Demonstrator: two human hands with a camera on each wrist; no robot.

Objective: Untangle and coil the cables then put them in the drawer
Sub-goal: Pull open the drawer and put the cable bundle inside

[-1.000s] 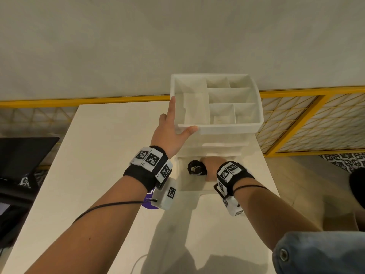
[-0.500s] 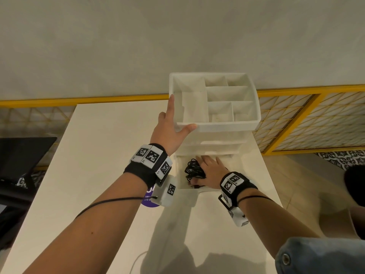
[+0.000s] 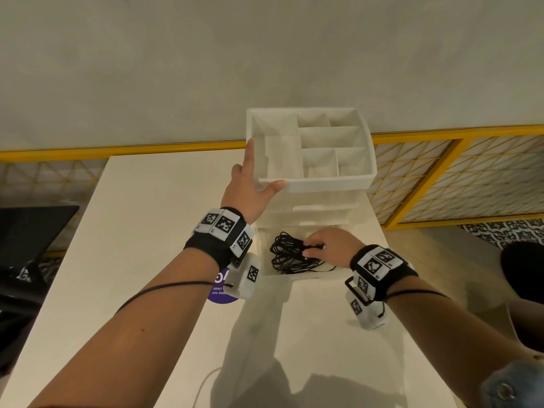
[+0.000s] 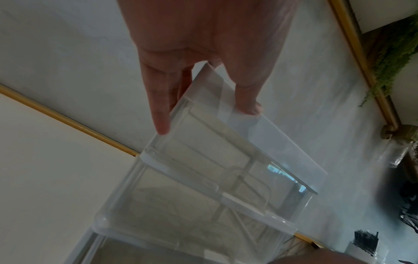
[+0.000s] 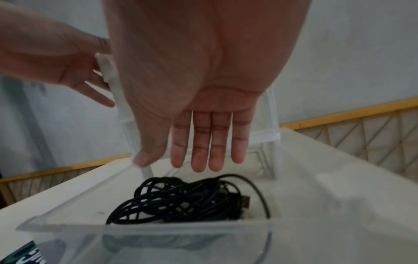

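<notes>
A bundle of black cables (image 3: pixel 290 254) lies loosely coiled in the pulled-out bottom drawer (image 3: pixel 282 275) of a white plastic drawer unit. My right hand (image 3: pixel 329 245) hovers over the bundle's right side; in the right wrist view its fingers (image 5: pixel 210 142) are straight and just above the cables (image 5: pixel 181 198), holding nothing. My left hand (image 3: pixel 250 184) rests on the near left corner of the unit's divided top tray (image 3: pixel 323 184), thumb on the front rim and index finger straight along the left side. The same corner of the tray (image 4: pixel 203 160) fills the left wrist view.
The unit stands at the far right of a white table (image 3: pixel 147 231), against a wall with a yellow railing (image 3: pixel 412 136). A purple round sticker (image 3: pixel 219 287) lies left of the drawer. A thin white cable (image 3: pixel 206 384) lies near the table's front edge. A black screen (image 3: pixel 29 231) stands off to the left.
My right hand has let go of the cable bundle and drawn back toward the drawer's right front. The bundle has loosened and spread in the drawer. My left hand has stayed on the tray.
</notes>
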